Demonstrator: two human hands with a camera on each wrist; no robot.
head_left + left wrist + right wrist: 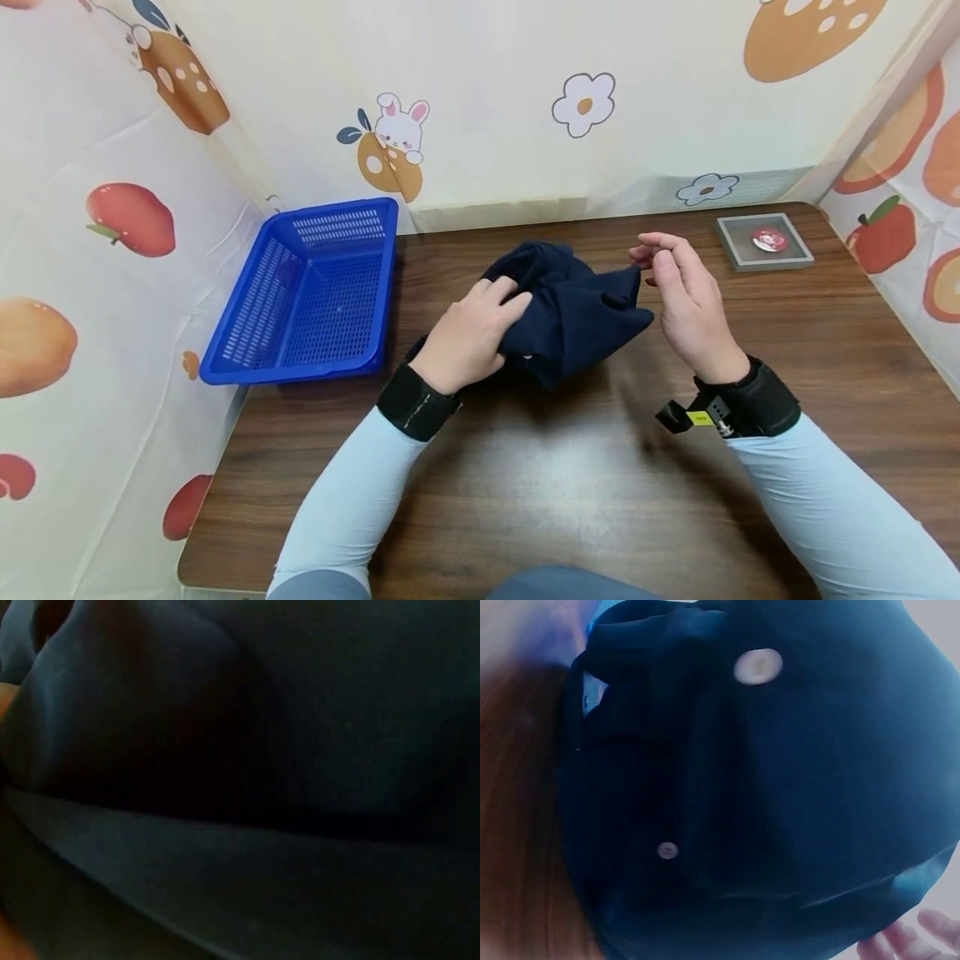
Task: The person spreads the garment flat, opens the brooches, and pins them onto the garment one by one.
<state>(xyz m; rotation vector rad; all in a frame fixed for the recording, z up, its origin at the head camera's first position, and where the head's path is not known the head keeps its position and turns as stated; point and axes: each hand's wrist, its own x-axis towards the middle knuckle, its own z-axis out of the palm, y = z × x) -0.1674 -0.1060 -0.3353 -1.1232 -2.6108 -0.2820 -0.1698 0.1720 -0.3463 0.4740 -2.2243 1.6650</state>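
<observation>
A crumpled navy cloth item (573, 312) sits in folds at the middle of the table; its exact kind cannot be told. Two pale round buttons (758, 666) show on it in the right wrist view. My left hand (468, 337) grips its left side, fingers bent into the fabric. Dark folds (247, 877) fill most of the left wrist view. To the right of the cloth, my right hand (686, 304) is raised with loosely bent fingers and holds nothing. Its fingertips are close to the cloth's right corner; whether they touch it cannot be told.
A blue perforated plastic basket (367, 354) stands at the table's back left, against the patterned wall covering. A small grey square tray (787, 262) with a red round badge (769, 240) inside lies at the back right. The tabletop (585, 500) is brown wood.
</observation>
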